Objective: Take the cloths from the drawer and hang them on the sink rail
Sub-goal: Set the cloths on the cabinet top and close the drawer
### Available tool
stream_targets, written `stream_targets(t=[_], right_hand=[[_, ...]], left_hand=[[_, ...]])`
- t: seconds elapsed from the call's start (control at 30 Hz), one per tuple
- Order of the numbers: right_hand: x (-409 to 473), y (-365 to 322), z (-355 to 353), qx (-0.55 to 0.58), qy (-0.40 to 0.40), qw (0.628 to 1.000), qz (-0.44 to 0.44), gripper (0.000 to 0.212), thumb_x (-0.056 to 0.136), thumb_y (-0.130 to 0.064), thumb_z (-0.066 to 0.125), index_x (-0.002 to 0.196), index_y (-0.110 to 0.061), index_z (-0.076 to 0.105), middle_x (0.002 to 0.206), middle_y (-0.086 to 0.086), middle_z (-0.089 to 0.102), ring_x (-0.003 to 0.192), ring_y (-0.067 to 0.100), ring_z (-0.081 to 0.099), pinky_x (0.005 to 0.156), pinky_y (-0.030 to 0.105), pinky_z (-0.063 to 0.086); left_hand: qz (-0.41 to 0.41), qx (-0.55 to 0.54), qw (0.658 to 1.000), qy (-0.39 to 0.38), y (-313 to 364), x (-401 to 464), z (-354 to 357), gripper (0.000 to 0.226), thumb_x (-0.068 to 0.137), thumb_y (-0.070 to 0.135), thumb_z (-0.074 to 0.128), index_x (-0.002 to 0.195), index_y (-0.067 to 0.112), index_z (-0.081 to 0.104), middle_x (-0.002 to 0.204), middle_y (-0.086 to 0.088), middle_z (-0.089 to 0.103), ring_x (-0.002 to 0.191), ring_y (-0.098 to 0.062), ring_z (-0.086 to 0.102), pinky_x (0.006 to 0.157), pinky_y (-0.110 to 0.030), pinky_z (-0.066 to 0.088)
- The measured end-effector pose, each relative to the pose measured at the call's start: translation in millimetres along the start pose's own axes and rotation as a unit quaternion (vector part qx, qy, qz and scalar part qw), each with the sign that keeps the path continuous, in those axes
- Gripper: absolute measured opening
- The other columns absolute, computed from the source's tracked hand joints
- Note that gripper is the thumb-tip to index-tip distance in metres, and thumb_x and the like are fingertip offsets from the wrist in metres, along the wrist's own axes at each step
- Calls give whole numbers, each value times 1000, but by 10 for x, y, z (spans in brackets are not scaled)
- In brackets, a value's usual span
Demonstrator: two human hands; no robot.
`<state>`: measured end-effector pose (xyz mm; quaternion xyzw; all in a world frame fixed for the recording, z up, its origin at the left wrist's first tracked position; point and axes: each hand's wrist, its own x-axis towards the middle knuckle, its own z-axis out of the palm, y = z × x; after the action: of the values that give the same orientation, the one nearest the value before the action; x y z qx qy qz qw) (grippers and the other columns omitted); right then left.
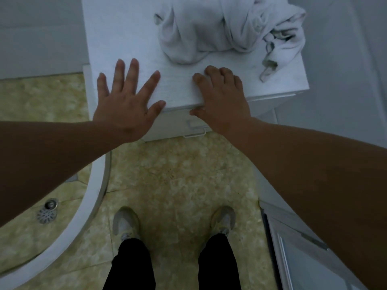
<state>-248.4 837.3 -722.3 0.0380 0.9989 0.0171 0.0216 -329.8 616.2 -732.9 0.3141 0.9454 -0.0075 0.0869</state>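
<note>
Head view looks straight down over a small white cabinet (129,38) in a dim bathroom, with both bare arms stretched out to it. Left hand (125,105) lies flat over the near left corner of the cabinet top, its fingers (134,70) spread wide apart and holding nothing, the thumb resting along the front edge. Right hand (222,101) sits just beside it, well clear of touching it, with the fingers curled on the top surface and the thumb hooked under the front lip; it grips the edge of the top rather than any cloth. Just below that thumb a pale metal handle (196,130) sticks out from the drawer front (176,124), which looks closed or nearly so. Beyond the right hand's fingertips, close but not touching them, a heap of crumpled white cloths (219,30) rests on the cabinet top, one twisted end trailing toward the far right corner. Near the left forearm a curved white rim (92,197) borders a floor drain (47,212). Under both arms, two pale shoes (125,222) and dark trouser legs stand on mottled yellow tiles (178,174).
</note>
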Motion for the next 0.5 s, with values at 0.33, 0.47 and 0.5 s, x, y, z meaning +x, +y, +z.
stream_targets(t=[0.33,0.47,0.5], right_hand=[[358,455,-446,105,131,985,38,85,74,-72,57,140,-19,46,142,13,46,133,36,41,108,58,32],[683,719,-696,120,110,978,128,95,74,-76,57,150,-27,30,159,9,25,148,35,17,111,66,23],[763,784,-739,124,87,978,143,97,74,-77,56,152,-30,23,162,7,17,150,34,9,113,66,19]], left_hand=[[-3,-50,986,159,2,742,-654,68,94,60,28,151,25,20,158,-18,17,145,-38,13,115,-59,10],[-5,-42,986,163,154,1063,-787,71,93,65,26,153,29,12,160,-15,11,147,-35,5,116,-59,6],[-16,-39,986,159,187,1141,-798,73,92,67,24,153,29,11,160,-14,10,147,-35,4,116,-59,6]])
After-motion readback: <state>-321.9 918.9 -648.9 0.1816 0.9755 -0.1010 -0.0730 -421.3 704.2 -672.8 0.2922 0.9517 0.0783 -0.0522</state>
